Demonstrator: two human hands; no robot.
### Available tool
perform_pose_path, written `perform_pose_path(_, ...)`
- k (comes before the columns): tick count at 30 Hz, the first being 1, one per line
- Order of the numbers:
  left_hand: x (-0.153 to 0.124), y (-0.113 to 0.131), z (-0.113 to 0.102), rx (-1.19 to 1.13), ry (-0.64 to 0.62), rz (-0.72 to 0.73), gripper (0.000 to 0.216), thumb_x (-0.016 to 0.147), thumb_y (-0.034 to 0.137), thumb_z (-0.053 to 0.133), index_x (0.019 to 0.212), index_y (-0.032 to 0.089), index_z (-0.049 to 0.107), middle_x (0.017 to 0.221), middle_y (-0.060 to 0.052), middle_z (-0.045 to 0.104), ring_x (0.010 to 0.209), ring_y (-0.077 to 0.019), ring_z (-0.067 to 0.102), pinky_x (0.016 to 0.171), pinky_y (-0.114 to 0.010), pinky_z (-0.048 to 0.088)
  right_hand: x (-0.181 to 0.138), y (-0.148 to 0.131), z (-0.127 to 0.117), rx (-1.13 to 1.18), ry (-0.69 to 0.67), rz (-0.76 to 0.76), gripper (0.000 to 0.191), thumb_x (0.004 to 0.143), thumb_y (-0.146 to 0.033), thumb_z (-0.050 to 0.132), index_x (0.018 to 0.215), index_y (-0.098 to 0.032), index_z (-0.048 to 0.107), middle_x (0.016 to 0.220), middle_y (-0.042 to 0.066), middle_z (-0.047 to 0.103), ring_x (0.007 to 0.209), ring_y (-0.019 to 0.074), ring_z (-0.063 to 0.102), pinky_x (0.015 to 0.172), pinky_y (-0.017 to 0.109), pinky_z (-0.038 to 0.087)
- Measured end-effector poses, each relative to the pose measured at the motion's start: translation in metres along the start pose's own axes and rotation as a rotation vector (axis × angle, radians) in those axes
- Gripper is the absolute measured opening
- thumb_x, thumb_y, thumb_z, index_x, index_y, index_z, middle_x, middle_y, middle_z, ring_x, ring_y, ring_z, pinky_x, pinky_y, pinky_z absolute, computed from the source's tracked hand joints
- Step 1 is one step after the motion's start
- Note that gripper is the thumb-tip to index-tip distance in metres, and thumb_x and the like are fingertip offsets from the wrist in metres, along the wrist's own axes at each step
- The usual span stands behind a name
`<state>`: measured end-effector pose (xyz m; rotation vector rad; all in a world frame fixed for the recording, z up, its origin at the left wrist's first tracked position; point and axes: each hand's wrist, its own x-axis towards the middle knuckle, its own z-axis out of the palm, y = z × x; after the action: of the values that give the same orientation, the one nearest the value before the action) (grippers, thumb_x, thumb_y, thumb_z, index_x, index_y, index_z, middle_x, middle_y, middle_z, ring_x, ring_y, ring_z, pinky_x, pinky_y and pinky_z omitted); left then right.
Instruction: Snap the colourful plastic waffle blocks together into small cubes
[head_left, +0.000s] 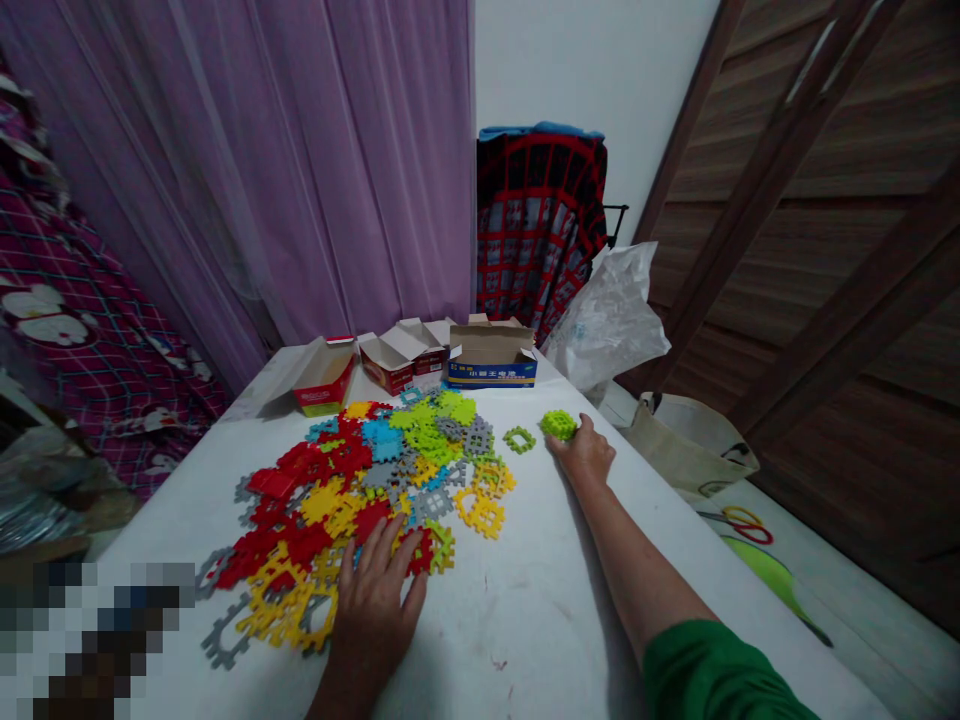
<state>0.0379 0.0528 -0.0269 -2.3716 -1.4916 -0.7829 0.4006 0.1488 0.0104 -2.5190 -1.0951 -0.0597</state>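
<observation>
My right hand point(587, 452) is closed around a small bundle of lime-green interlocking plastic pieces point(558, 424) at the right side of the table. Just left of it, a single lime-green ring-shaped piece point(519, 440) lies flat. My left hand point(380, 590) rests with fingers spread on the near edge of a wide heap of toothed plastic pieces. Red pieces point(304, 470), yellow pieces point(274, 600), grey pieces point(386, 474), blue pieces point(383, 438) and more lime-green ones point(431, 430) overlap in that heap. What lies under my left palm is hidden.
Open cardboard boxes line the back of the white table point(517, 620): a red one point(327, 375), a dark red one point(390, 362) and a blue one point(492, 358). A clear plastic bag point(611, 315) stands beyond the right edge, near a cream bag point(694, 440) and scissors point(742, 524).
</observation>
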Motion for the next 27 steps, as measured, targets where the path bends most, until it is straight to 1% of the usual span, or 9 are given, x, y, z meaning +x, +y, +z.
perform_pose_path(5, 0.000, -0.006, 0.004, 0.024, 0.016, 0.062, 0.038, 0.089, 0.028, 0.050, 0.124, 0.028, 0.066, 0.138, -0.007, 0.063, 0.126, -0.0270, 0.058, 0.120, -0.050, 0.019, 0.016, -0.004, 0.010, 0.005, -0.011, -0.003, 0.077, 0.083, -0.050, 0.062, 0.145, -0.012, 0.038, 0.123, 0.020, 0.065, 0.118, 0.0337, 0.058, 0.096, 0.044, 0.039)
perform_pose_path(9, 0.000, -0.007, 0.003, 0.018, 0.014, 0.070, 0.038, 0.089, 0.029, 0.052, 0.125, 0.029, 0.066, 0.139, -0.006, 0.062, 0.127, -0.0273, 0.058, 0.120, -0.050, 0.020, 0.015, -0.005, 0.006, 0.048, -0.030, 0.002, 0.080, 0.080, -0.050, 0.063, 0.146, -0.012, 0.037, 0.127, 0.019, 0.063, 0.122, 0.0343, 0.055, 0.099, 0.044, 0.038)
perform_pose_path(12, -0.001, -0.003, 0.001, -0.002, -0.006, 0.046, 0.039, 0.089, 0.028, 0.052, 0.126, 0.029, 0.065, 0.141, -0.007, 0.061, 0.130, -0.0275, 0.056, 0.121, -0.051, 0.020, 0.003, -0.002, 0.002, 0.121, -0.013, 0.015, 0.082, 0.080, -0.049, 0.062, 0.147, -0.012, 0.036, 0.133, 0.018, 0.060, 0.126, 0.0334, 0.051, 0.103, 0.044, 0.037)
perform_pose_path(14, -0.001, 0.001, -0.001, -0.015, -0.015, -0.006, 0.039, 0.091, 0.027, 0.049, 0.126, 0.028, 0.066, 0.142, -0.008, 0.060, 0.132, -0.0272, 0.054, 0.121, -0.052, 0.019, -0.010, 0.002, 0.001, 0.177, 0.010, 0.019, 0.078, 0.081, -0.046, 0.059, 0.147, -0.011, 0.037, 0.137, 0.017, 0.058, 0.128, 0.0325, 0.049, 0.104, 0.043, 0.036)
perform_pose_path(16, -0.001, 0.004, -0.003, -0.029, -0.030, -0.039, 0.039, 0.091, 0.026, 0.049, 0.126, 0.029, 0.065, 0.142, -0.008, 0.060, 0.134, -0.0264, 0.052, 0.121, -0.053, 0.018, -0.025, 0.008, 0.002, 0.236, 0.027, 0.008, 0.069, 0.083, -0.042, 0.054, 0.144, -0.012, 0.042, 0.137, 0.016, 0.058, 0.126, 0.0311, 0.050, 0.104, 0.042, 0.037)
perform_pose_path(18, 0.000, 0.006, -0.005, -0.057, -0.064, -0.042, 0.040, 0.090, 0.028, 0.052, 0.127, 0.030, 0.064, 0.143, -0.007, 0.059, 0.135, -0.0265, 0.051, 0.122, -0.053, 0.019, -0.043, 0.013, 0.004, 0.302, 0.035, -0.022, 0.057, 0.083, -0.037, 0.049, 0.135, -0.013, 0.054, 0.131, 0.015, 0.062, 0.119, 0.0296, 0.054, 0.102, 0.041, 0.039)
perform_pose_path(20, 0.001, 0.006, -0.008, -0.083, -0.089, -0.043, 0.039, 0.089, 0.028, 0.054, 0.127, 0.031, 0.065, 0.143, -0.007, 0.059, 0.135, -0.0270, 0.051, 0.121, -0.054, 0.022, -0.061, 0.013, 0.006, 0.375, 0.042, -0.089, 0.045, 0.083, -0.032, 0.045, 0.120, -0.014, 0.065, 0.122, 0.014, 0.066, 0.111, 0.0279, 0.058, 0.099, 0.040, 0.042)
perform_pose_path(23, 0.003, 0.007, -0.011, -0.105, -0.119, -0.087, 0.040, 0.089, 0.026, 0.055, 0.127, 0.030, 0.064, 0.146, -0.006, 0.056, 0.138, -0.0272, 0.048, 0.120, -0.056, 0.023, -0.091, -0.001, 0.010, 0.464, 0.059, -0.248, 0.036, 0.083, -0.027, 0.043, 0.102, -0.017, 0.072, 0.113, 0.011, 0.070, 0.108, 0.0257, 0.059, 0.097, 0.038, 0.043)
perform_pose_path(27, 0.004, 0.007, -0.013, -0.134, -0.155, -0.104, 0.040, 0.089, 0.029, 0.057, 0.128, 0.032, 0.063, 0.148, -0.006, 0.055, 0.139, -0.0269, 0.046, 0.119, -0.057, 0.026, -0.132, -0.033, 0.015, 0.518, 0.069, -0.528, 0.030, 0.086, -0.027, 0.046, 0.094, -0.020, 0.074, 0.106, 0.009, 0.072, 0.106, 0.0241, 0.059, 0.094, 0.038, 0.043)
